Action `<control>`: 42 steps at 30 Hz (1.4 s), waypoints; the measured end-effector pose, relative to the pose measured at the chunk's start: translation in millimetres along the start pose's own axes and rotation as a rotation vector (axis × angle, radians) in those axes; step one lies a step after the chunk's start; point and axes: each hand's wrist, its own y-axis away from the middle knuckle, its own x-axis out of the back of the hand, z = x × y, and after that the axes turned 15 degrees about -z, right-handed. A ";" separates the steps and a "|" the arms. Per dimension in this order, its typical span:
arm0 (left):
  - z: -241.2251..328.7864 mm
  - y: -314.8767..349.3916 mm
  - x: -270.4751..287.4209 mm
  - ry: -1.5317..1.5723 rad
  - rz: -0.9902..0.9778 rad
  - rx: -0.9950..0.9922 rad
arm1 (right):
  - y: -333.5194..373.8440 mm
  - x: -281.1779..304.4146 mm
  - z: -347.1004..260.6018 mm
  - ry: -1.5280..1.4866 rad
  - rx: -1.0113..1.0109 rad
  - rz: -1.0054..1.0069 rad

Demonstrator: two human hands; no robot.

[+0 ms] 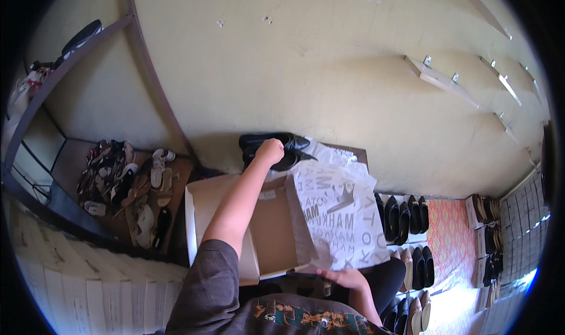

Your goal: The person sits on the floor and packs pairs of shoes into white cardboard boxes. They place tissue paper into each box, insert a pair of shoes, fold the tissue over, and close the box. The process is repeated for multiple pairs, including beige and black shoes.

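Observation:
At the far side, my left hand (272, 151) is closed over a pair of black shoes (253, 141) with pointed toes. My left forearm reaches across an open cardboard shoe box (273, 235), whose brown inside shows. White printed wrapping paper (344, 223) spreads over the box's right side and beyond it. Low in the picture, my right hand (344, 278) is by the near edge of box and paper, fingers bent and pointing left. A narrow dark thing (303, 275) lies at its fingertips; what the fingers grip is partly hidden.
Sandals and shoes crowd a brown shelf (132, 200) at left, inside a dark metal frame (141, 47). White boxes (100, 300) stand below it. Rows of flats (403, 223) line the right side, beside a reddish patterned floor (450, 229). Small wall shelves (441, 79) jut out at upper right.

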 end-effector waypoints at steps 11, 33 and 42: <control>38.1 -60.2 -22.0 -0.095 -0.281 0.408 | -9.4 15.7 7.1 -0.072 -0.081 -0.137; 84.6 113.6 111.1 1.045 -0.014 -0.571 | -10.5 7.0 17.8 0.310 0.250 0.173; 43.1 201.5 42.3 0.284 -0.321 -0.308 | -11.2 4.4 35.8 0.183 0.243 0.091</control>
